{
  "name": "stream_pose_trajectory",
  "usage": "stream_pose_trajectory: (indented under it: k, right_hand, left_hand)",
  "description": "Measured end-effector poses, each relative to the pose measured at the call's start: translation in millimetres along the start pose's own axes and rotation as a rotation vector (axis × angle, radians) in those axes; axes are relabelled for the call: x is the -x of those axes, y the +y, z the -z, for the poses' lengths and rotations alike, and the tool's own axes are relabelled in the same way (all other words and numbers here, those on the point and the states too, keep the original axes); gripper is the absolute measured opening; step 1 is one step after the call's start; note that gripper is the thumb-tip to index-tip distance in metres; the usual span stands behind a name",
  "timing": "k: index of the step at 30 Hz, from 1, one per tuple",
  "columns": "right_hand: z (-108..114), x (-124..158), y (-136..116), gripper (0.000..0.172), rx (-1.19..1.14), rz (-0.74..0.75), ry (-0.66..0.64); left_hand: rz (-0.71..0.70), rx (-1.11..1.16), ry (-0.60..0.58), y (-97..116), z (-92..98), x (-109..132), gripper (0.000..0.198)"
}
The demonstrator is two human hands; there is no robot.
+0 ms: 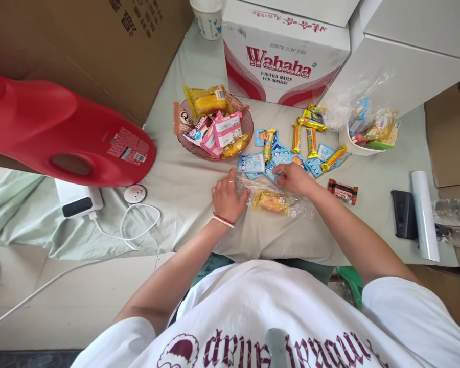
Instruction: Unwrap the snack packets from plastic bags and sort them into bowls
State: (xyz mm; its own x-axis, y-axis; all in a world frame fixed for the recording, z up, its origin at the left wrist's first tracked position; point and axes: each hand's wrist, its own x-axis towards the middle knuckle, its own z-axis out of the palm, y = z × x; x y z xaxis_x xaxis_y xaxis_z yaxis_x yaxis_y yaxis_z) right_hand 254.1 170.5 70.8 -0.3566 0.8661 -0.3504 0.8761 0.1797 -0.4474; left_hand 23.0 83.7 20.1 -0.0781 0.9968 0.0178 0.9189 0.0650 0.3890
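My left hand [229,197] lies on the cloth with its fingers spread, the thumb at the edge of a clear plastic bag [299,207]. In or under that bag lies a yellow-wrapped pastry [270,201]. My right hand [294,179] is curled over a pile of flat blue snack packets [252,163], its fingertips pinched at one of them. Part of that packet is hidden by the fingers. Around the pile lie yellow-orange snack bars [296,138]. A brown-wrapped snack [342,191] is right of my right wrist.
A pink glass bowl [189,147] of wrapped snacks stands behind my left hand. To the right is a white tub [364,148] of snacks and plastic. A Wahaha carton [283,61], paper cup [210,23], red jug [72,133], white charger [76,199] and plastic roll [425,217] surround these.
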Motion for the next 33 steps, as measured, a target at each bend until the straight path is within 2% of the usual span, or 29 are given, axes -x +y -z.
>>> stream_pose_trajectory:
  k: [2, 6, 10, 13, 16, 18, 20, 24, 26, 29, 30, 31, 33]
  right_hand:
    - [1, 6, -2, 0.026, -0.061, 0.021, -0.005]
    - [-7, 42, -12, 0.035, 0.032, 0.227, 0.103]
    - [-33, 81, -23, 0.040, 0.277, 0.353, -0.013]
    - [-51, 91, -23, 0.042, 0.314, 0.361, -0.042]
    - [-63, 87, -21, 0.037, 0.220, 0.328, 0.005]
    - [-68, 85, -20, 0.035, 0.138, 0.326, 0.052]
    - [-72, 86, -19, 0.035, 0.056, 0.370, 0.103]
    - [-72, 104, -9, 0.036, -0.192, 0.480, 0.173]
    - [-69, 116, 0, 0.037, -0.294, 0.352, 0.303]
    - [-63, 129, 16, 0.035, -0.182, -0.075, 0.580]
    - [-61, 131, 20, 0.039, -0.104, -0.182, 0.589]
    - [-58, 132, 22, 0.041, -0.042, -0.247, 0.541]
    - [-49, 129, 23, 0.030, -0.011, -0.279, 0.384]
  left_hand:
    - [0.026, 0.001, -0.084, 2, 2.6, -6, 0.062]
    - [0.102, 0.025, -0.168, 6, 8.6, -14, 0.043]
    - [0.108, 0.088, -0.161, -1, 14.0, -21, 0.030]
    - [0.146, 0.321, -0.190, -10, 21.7, -25, 0.027]
    - [0.160, 0.584, -0.227, -3, 30.6, -20, 0.021]
    - [0.105, 0.666, -0.252, 14, 33.5, -11, 0.021]
    - [-0.030, 0.634, -0.296, 38, 32.5, 2, 0.024]
    - [-0.298, 0.293, -0.300, 72, 23.3, 25, 0.038]
    - [-0.371, 0.137, -0.282, 77, 18.3, 33, 0.042]
    - [-0.443, -0.026, -0.264, 75, 11.9, 41, 0.040]
    - [-0.459, -0.062, -0.249, 73, 9.8, 43, 0.039]
    - [-0.471, -0.089, -0.232, 71, 7.7, 44, 0.038]
    - [-0.491, -0.121, -0.200, 69, 3.1, 45, 0.037]
